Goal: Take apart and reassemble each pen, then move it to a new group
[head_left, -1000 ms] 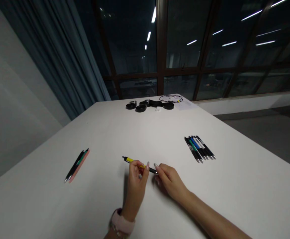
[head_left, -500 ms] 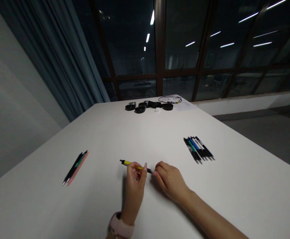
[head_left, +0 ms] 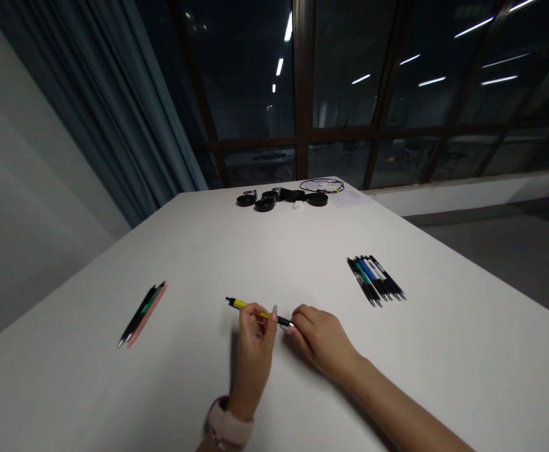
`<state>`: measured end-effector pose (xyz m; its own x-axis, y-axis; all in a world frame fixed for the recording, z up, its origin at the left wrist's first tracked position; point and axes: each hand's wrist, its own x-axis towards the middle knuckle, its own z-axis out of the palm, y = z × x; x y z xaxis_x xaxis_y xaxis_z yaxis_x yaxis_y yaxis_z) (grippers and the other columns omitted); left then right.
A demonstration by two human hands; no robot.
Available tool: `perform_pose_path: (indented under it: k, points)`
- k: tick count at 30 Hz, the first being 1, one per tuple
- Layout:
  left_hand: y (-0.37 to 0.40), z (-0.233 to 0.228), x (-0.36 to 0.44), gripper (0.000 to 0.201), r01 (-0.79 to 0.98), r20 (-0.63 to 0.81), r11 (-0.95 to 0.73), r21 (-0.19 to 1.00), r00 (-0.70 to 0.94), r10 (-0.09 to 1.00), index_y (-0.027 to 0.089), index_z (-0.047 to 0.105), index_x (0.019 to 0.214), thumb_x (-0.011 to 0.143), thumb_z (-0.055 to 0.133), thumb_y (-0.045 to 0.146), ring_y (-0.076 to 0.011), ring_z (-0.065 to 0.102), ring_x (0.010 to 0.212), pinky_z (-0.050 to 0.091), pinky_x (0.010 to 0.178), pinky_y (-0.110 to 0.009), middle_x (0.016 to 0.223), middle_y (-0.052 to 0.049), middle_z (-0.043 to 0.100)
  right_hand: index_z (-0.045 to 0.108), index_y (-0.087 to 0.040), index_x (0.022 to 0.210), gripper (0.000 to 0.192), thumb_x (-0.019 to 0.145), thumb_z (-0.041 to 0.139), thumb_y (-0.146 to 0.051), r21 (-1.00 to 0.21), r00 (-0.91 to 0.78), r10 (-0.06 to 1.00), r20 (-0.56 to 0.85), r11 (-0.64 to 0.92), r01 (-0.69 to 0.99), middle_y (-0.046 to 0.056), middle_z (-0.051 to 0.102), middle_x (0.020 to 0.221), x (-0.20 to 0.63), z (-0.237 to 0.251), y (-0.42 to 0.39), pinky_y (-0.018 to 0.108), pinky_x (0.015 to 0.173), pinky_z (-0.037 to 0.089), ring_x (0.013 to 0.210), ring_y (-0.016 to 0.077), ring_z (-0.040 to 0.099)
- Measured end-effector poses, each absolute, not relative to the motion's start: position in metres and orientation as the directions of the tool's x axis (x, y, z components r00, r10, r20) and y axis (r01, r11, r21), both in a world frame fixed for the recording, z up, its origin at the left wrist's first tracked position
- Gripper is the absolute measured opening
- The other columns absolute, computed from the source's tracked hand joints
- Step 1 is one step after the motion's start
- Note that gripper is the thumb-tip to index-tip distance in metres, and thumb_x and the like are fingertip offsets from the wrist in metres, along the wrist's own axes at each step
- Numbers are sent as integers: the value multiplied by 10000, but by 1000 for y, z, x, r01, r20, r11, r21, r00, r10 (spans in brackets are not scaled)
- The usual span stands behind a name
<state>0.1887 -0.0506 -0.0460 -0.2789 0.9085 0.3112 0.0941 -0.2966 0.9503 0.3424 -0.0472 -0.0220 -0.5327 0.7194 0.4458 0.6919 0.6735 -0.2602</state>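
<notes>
A yellow and black ballpoint pen [head_left: 239,304] is held slantwise just above the table, its clicker end pointing left. My left hand [head_left: 255,342] pinches its barrel between thumb and fingers. At the silver tip end, my right hand [head_left: 319,336] is closed, with thumb and curled fingers against the tip; exactly how the fingertips grip is partly hidden. To the left lie a black pen [head_left: 137,317], a green and black pen [head_left: 150,300] and a pink pen [head_left: 147,316], side by side. A row of several pens [head_left: 376,280] in black, green, blue and white lies to the right.
Black rolls of tape or strap [head_left: 265,204] sit at the far end of the white table [head_left: 199,389], with a small white object [head_left: 298,205] near them. A coiled black cable [head_left: 322,186] rests on paper behind. Blue curtain [head_left: 147,125] and windows stand beyond.
Both hands stay nearly in place around the pen. The pen's silver tip now shows a little more at my right fingers. The whole view has shifted slightly.
</notes>
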Motion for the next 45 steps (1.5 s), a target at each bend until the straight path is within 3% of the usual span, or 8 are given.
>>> perform_pose_path:
  k: [5, 14, 26, 32, 37, 40, 42, 45]
  points:
    - [-50, -47, 188, 229, 87, 314, -301, 950, -289, 905, 237, 439, 927, 872, 630, 350, -103, 541, 638, 443, 603, -225, 737, 60, 502, 598, -163, 1015, 149, 967, 522, -281, -328, -502, 758, 417, 640, 695, 68, 673, 945, 342, -19, -49, 279, 658, 481, 772, 187, 642]
    - [-49, -46, 189, 213, 106, 332, -315, 943, -289, 898, 239, 427, 920, 884, 611, 339, -108, 549, 651, 453, 617, -227, 734, 60, 499, 594, -167, 877, 170, 986, 479, -230, -183, -550, 700, 455, 679, 711, 64, 655, 839, 341, -22, -47, 286, 612, 416, 718, 193, 600]
    - [-51, -53, 178, 175, 327, 433, -349, 878, -231, 871, 241, 466, 972, 883, 602, 306, -129, 547, 705, 465, 673, -247, 776, 36, 523, 480, -210, 761, 306, 1001, 384, -373, -893, -444, 885, 139, 305, 330, -3, 545, 729, 333, -25, -55, 251, 634, 393, 678, 142, 524]
    - [-49, -54, 178, 169, 324, 435, -353, 877, -227, 872, 244, 468, 965, 880, 601, 303, -125, 544, 699, 465, 664, -236, 779, 35, 522, 463, -209, 707, 549, 860, 441, -736, -999, -494, 869, -34, -19, 36, -48, 467, 583, 327, -35, -53, 240, 524, 350, 507, 103, 422]
    - [-50, -52, 179, 152, 325, 455, -374, 869, -224, 862, 240, 471, 952, 878, 593, 295, -124, 546, 695, 471, 662, -233, 778, 32, 526, 468, -205, 681, 623, 735, 512, -824, -974, -588, 804, -88, -194, -120, -42, 513, 578, 322, -48, -46, 230, 462, 330, 418, 73, 401]
    - [-50, -51, 179, 151, 352, 447, -355, 866, -225, 866, 235, 479, 947, 873, 588, 310, -130, 553, 693, 476, 661, -244, 776, 27, 538, 472, -207, 689, 616, 779, 443, -815, -984, -600, 791, -115, -173, -40, -25, 529, 610, 326, -43, -45, 239, 467, 359, 439, 89, 431]
    - [-50, -49, 179, 174, 376, 407, -308, 874, -219, 887, 232, 486, 960, 875, 584, 348, -138, 564, 685, 480, 646, -255, 778, 22, 556, 513, -197, 735, 541, 905, 372, -691, -988, -511, 857, -62, 21, 155, 5, 567, 670, 331, -33, -47, 253, 536, 403, 536, 121, 503]
    - [-51, -45, 179, 228, 420, 316, -215, 882, -189, 930, 229, 503, 1002, 887, 565, 416, -147, 567, 636, 470, 595, -262, 756, 24, 573, 598, -178, 927, 276, 978, 446, -402, -706, -434, 887, 158, 408, 578, 69, 653, 890, 339, -16, -50, 294, 699, 442, 780, 181, 600]
